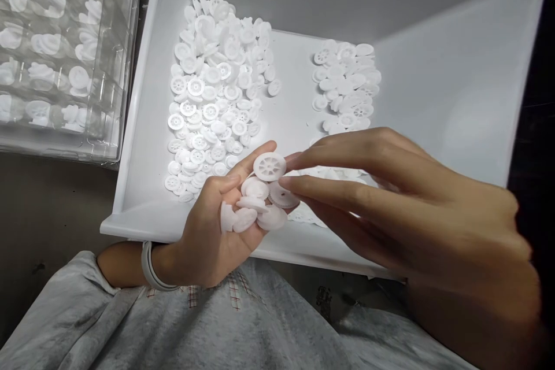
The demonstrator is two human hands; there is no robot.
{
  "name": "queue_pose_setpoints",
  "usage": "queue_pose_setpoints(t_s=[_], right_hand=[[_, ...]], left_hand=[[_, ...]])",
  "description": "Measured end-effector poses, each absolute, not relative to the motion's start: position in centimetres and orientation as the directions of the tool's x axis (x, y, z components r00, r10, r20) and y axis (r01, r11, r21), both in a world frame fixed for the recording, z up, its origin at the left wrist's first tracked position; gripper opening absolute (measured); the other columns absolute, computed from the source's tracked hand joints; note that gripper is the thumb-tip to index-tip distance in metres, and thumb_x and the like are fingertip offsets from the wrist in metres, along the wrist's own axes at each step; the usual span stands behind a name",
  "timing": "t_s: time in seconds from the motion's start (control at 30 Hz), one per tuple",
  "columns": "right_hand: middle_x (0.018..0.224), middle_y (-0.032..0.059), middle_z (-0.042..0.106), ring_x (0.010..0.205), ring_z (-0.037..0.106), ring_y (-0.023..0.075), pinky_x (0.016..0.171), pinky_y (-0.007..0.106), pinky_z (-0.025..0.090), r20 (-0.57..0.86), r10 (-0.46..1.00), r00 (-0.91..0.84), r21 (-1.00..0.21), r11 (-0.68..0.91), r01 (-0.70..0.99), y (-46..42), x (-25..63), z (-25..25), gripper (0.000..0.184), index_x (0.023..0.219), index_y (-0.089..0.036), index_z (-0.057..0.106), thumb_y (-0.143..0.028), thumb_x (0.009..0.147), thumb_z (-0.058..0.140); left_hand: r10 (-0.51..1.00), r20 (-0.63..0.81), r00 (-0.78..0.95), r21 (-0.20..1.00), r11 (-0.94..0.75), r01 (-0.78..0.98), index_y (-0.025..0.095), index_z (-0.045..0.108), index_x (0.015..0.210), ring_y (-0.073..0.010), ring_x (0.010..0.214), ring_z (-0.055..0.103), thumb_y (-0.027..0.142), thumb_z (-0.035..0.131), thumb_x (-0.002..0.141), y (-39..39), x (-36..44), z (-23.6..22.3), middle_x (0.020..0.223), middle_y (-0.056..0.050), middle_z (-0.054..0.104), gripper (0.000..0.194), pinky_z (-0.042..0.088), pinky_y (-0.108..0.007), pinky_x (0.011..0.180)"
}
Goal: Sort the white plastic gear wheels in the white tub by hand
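My left hand (225, 225) is cupped palm up over the front edge of a white bin (295, 63), fingers curled around several small white plastic gears (255, 203). On top of that handful, near the left fingertips, sits a spoked white gear (269, 167). My right hand (381, 191) reaches in from the right, its index and middle fingertips at the edge of the handful, touching or very close to the spoked gear and the toothed one below it. Its thumb is mostly hidden under the other fingers, and I cannot tell whether it grips a gear.
Inside the bin, a large heap of white gears (212, 98) lies on the left and a smaller heap (347, 81) on the right. More gears show partly behind my right hand. A clear compartment tray (110, 69) filled with white parts stands left of the bin.
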State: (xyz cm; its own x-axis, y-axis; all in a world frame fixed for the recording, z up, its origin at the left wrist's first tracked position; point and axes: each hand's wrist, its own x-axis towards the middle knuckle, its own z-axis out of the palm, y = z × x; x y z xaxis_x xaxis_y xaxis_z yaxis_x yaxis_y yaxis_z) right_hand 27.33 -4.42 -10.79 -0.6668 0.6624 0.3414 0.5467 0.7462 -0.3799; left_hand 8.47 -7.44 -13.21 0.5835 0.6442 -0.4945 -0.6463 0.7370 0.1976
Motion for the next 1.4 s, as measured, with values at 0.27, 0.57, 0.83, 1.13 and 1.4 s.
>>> queue_pose_setpoints(t_s=[0.27, 0.57, 0.83, 1.13, 1.4], right_hand=[[0.108, 0.0096, 0.071, 0.105, 0.063, 0.0209, 0.083, 0.035, 0.058, 0.271, 0.622, -0.735, -0.455, 0.756, 0.471, -4.7, 28.2, -10.9, 0.035, 0.117, -0.012, 0.064, 0.0, 0.085, 0.07], [0.097, 0.0106, 0.069, 0.09, 0.065, 0.0155, 0.073, 0.033, 0.056, 0.347, 0.663, -0.664, -0.476, 0.734, 0.484, -4.7, 28.4, -11.3, 0.024, 0.111, -0.014, 0.064, -0.003, 0.09, 0.068], [0.086, 0.0033, 0.066, 0.074, 0.057, 0.01, 0.06, 0.029, 0.048, 0.225, 0.849, -0.478, -0.611, 0.505, 0.61, -4.9, 27.7, -11.2, 0.006, 0.094, -0.021, 0.061, -0.016, 0.098, 0.061], [0.076, -0.0016, 0.058, 0.064, 0.046, 0.008, 0.055, 0.029, 0.039, 0.157, 0.938, -0.31, -0.625, 0.338, 0.704, -5.6, 26.5, -11.9, 0.01, 0.09, -0.022, 0.058, -0.019, 0.096, 0.066], [0.079, -0.0006, 0.055, 0.065, 0.053, 0.0102, 0.052, 0.029, 0.045, 0.249, 0.809, -0.533, -0.577, 0.566, 0.589, -5.8, 27.2, -11.3, 0.015, 0.106, -0.023, 0.057, -0.026, 0.095, 0.067]], left_hand=[[0.622, -0.538, 0.57, 0.126, 0.727, -0.675, 0.02, 0.039, 0.154, -0.022, 0.146, 0.048, 0.036, 0.038, 0.098, -6.9, 8.7, -12.7, 0.149, -0.004, 0.059, 0.059, 0.032, -0.04, 0.126], [0.63, -0.522, 0.575, 0.127, 0.724, -0.678, 0.019, 0.036, 0.156, -0.0202, 0.143, 0.051, 0.036, 0.04, 0.097, -7.3, 8.5, -12.7, 0.151, -0.007, 0.056, 0.062, 0.037, -0.035, 0.124], [0.61, -0.521, 0.597, 0.107, 0.74, -0.664, 0.02, 0.039, 0.156, -0.0185, 0.141, 0.053, 0.036, 0.034, 0.099, -7.2, 8.3, -12.9, 0.147, -0.003, 0.061, 0.059, 0.037, -0.035, 0.124], [0.606, -0.528, 0.594, 0.089, 0.736, -0.671, 0.019, 0.037, 0.156, -0.0176, 0.137, 0.057, 0.034, 0.037, 0.098, -7.3, 8.3, -12.6, 0.151, -0.005, 0.057, 0.059, 0.04, -0.033, 0.122], [0.605, -0.526, 0.597, 0.111, 0.745, -0.657, 0.022, 0.03, 0.159, -0.0175, 0.133, 0.06, 0.037, 0.037, 0.097, -7.2, 8.1, -12.9, 0.154, -0.004, 0.053, 0.065, 0.042, -0.031, 0.117]])
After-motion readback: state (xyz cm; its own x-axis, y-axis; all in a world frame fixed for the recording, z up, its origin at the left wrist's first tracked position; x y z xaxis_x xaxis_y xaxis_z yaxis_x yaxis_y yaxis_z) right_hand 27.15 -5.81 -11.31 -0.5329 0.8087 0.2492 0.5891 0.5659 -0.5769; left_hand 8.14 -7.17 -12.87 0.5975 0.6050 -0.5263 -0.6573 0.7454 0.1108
